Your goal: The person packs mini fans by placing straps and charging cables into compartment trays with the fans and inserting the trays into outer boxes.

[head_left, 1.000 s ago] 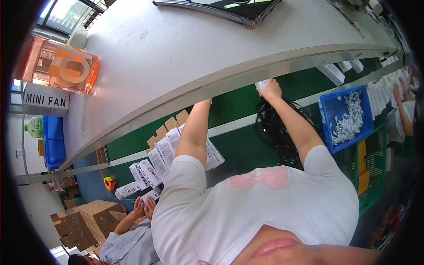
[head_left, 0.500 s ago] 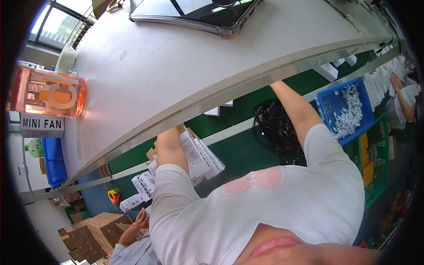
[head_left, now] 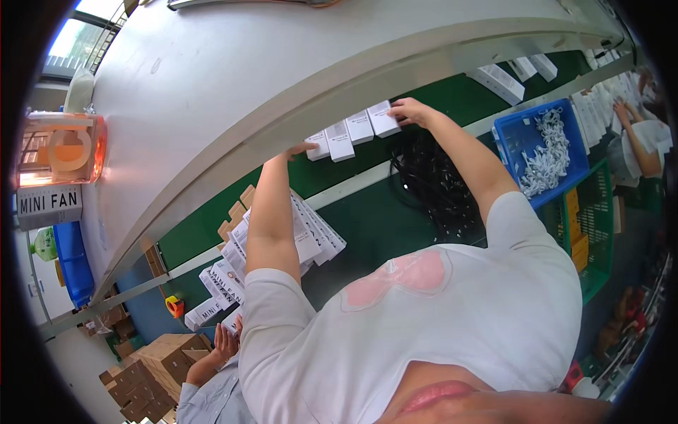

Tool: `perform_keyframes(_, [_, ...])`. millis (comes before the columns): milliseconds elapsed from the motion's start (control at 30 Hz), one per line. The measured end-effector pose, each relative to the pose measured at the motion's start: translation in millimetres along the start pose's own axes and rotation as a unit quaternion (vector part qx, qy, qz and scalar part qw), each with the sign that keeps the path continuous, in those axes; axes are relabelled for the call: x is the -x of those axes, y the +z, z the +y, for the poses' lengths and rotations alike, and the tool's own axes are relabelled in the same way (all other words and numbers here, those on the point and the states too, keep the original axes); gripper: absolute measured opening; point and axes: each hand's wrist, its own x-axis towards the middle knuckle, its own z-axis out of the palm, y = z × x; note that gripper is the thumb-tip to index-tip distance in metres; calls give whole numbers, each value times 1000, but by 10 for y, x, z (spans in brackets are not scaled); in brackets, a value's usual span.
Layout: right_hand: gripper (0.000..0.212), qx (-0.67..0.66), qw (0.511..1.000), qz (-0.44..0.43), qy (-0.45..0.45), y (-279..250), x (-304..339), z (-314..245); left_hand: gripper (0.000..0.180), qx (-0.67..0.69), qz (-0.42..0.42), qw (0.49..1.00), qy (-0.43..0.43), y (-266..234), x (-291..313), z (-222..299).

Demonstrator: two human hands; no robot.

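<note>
A row of several small white boxes [head_left: 359, 127] lies on the green conveyor belt, partly under the shelf edge. At the row's left end my left hand [head_left: 299, 149] has a forefinger stretched out against the end box; its other fingers are partly hidden. My right hand [head_left: 415, 112] is at the right end, thumb and fingertips closed against the corner of that end box. Below my left forearm stands a stack of white printed cartons [head_left: 311, 233], with brown open flaps beside it. Black cables [head_left: 434, 187] lie bundled near my right forearm.
A pale shelf [head_left: 233, 78] overhangs the belt. At the right are a blue bin [head_left: 526, 127] of white cords and a green crate [head_left: 600, 233]. A co-worker's hand [head_left: 226, 343] touches a carton at lower left, near a tape roll [head_left: 174, 306]. Another person works at far right.
Both hands, hidden under the shelf before, now show at the ends of the box row. The view has shifted, uncovering more of the row. The co-worker's hand at lower left has moved onto a carton.
</note>
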Motion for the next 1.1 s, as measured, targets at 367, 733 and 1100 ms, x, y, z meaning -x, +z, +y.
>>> perform_keyframes(367, [69, 503, 689, 520, -44, -2264, 525, 377, 150, -117, 150, 981, 45, 802, 518, 538])
perform_keyframes(733, [79, 497, 816, 264, -128, -1330, -150, 167, 123, -89, 358, 929, 21, 1182, 477, 687])
perform_keyframes(1100, [72, -94, 992, -58, -54, 48, -336, -297, 107, 483, 365, 781, -153, 1273, -188, -61])
